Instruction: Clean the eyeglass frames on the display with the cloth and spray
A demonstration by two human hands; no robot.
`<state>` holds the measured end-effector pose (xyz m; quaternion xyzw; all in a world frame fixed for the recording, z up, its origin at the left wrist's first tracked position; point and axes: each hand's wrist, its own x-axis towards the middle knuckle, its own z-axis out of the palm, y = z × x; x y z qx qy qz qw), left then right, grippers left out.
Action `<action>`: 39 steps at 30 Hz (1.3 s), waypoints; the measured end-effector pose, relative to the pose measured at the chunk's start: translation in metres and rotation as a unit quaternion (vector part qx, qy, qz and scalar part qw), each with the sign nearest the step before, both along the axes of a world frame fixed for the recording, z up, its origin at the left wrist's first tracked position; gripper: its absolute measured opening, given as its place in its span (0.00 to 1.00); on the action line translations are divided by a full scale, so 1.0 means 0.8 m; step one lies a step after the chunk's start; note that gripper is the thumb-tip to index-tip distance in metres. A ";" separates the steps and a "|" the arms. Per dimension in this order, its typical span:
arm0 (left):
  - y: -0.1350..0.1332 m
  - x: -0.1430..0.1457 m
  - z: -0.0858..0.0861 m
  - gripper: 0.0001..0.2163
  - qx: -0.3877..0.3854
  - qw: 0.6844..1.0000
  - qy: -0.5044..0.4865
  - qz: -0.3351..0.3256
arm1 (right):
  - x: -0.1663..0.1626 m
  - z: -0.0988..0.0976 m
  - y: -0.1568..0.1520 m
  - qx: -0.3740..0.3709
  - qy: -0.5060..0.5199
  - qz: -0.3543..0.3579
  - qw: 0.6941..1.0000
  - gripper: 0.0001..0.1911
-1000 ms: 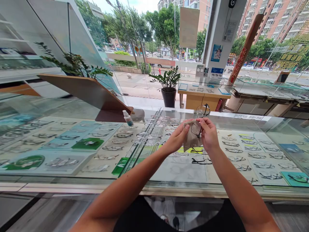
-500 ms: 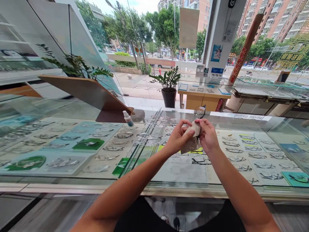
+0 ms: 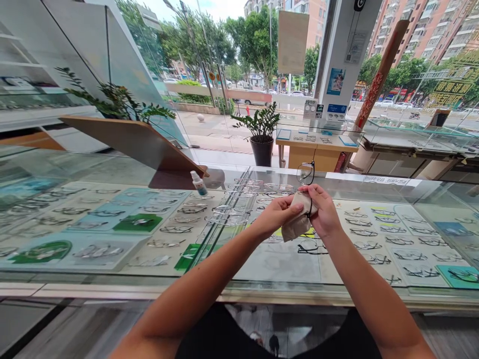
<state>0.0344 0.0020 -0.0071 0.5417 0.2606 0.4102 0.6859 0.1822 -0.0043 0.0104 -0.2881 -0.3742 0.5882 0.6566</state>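
In the head view, a person's two bare arms are reaching over a glass counter (image 3: 269,295) in a shop. The left hand (image 3: 276,215) is gripping a beige cloth (image 3: 296,228), its thumb lying across the upper part and its fingers mostly hiding behind; no gap is showing in the grip. The right hand (image 3: 324,211) is pinching a pair of black-framed glasses (image 3: 313,172) between thumb and fingers. The glasses are tilting almost on end: one clear lens is rising above the fingertips, while the cloth is covering much of the lower part. Both hands are meeting just above the counter, right of centre.

Inside the counter, many glasses are lying in rows on pale, blue and green panels. A small white spray bottle (image 3: 198,183) is standing left of the hands; its blue-green label is showing print too small to read. Beyond the counter's far edge, a potted plant (image 3: 261,149) is standing by the window. Yellow characters (image 3: 451,92) are running across the glass at upper right, too unclear to read. A blue poster (image 3: 336,82) is hanging on the pillar, its wording also too small to make out.
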 end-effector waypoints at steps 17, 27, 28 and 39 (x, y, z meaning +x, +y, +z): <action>-0.006 0.016 0.038 0.22 0.136 0.985 -0.038 0.094 | -0.005 0.030 0.004 0.081 -0.008 0.045 0.996 0.18; 0.019 0.030 0.143 0.22 0.288 0.934 -0.082 0.195 | -0.020 0.135 0.027 0.184 -0.016 0.012 0.983 0.08; 0.019 0.029 0.145 0.22 0.291 0.931 -0.087 0.200 | -0.021 0.138 0.025 0.192 -0.016 0.014 0.981 0.07; 0.033 0.021 0.125 0.23 0.304 0.920 -0.056 0.240 | -0.019 0.126 0.020 0.182 -0.051 0.005 0.982 0.09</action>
